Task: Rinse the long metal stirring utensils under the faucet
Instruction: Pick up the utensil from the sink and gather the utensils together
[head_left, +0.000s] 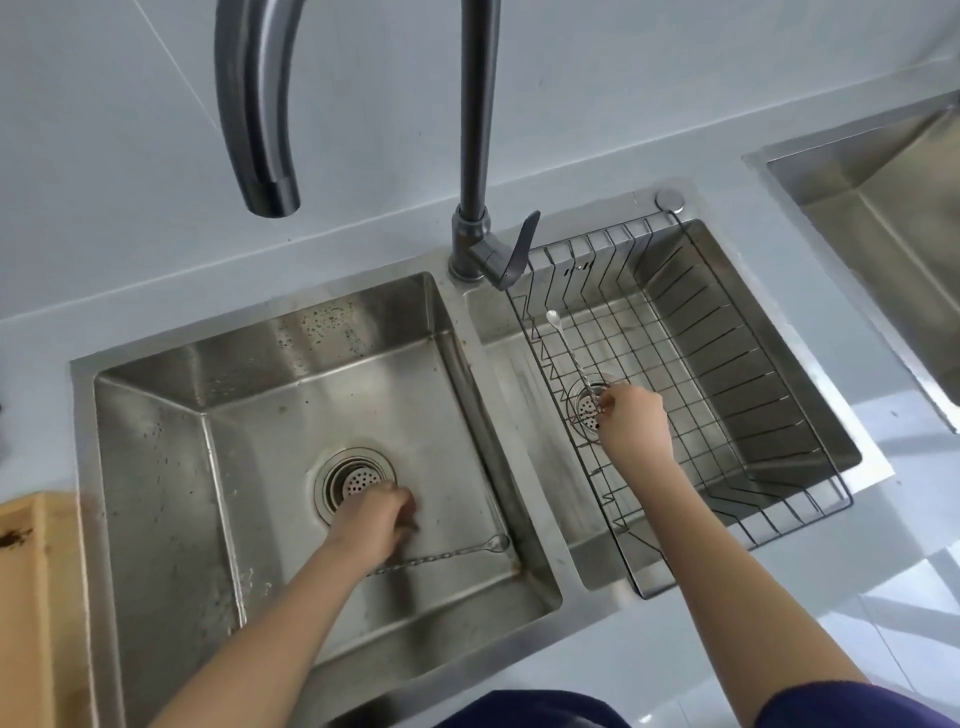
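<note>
Two long twisted metal stirring spoons are in view. One stirring spoon (447, 556) lies flat on the floor of the left basin (260, 395), its bowl pointing right and its other end hidden under my left forearm. My left hand (374, 519) hovers over it beside the drain (356, 480), fingers curled and blurred. The second stirring spoon (569, 353) rests in the wire basket (727, 364) over the right basin, and my right hand (634, 421) pinches its near end. The faucet spout (260, 130) hangs above the left basin with no water running.
The faucet base and lever (522, 249) stand between the two basins. A wooden board (31, 597) lies on the counter at the left. A second steel sink (883, 208) sits at the far right. Grey countertop surrounds the basins.
</note>
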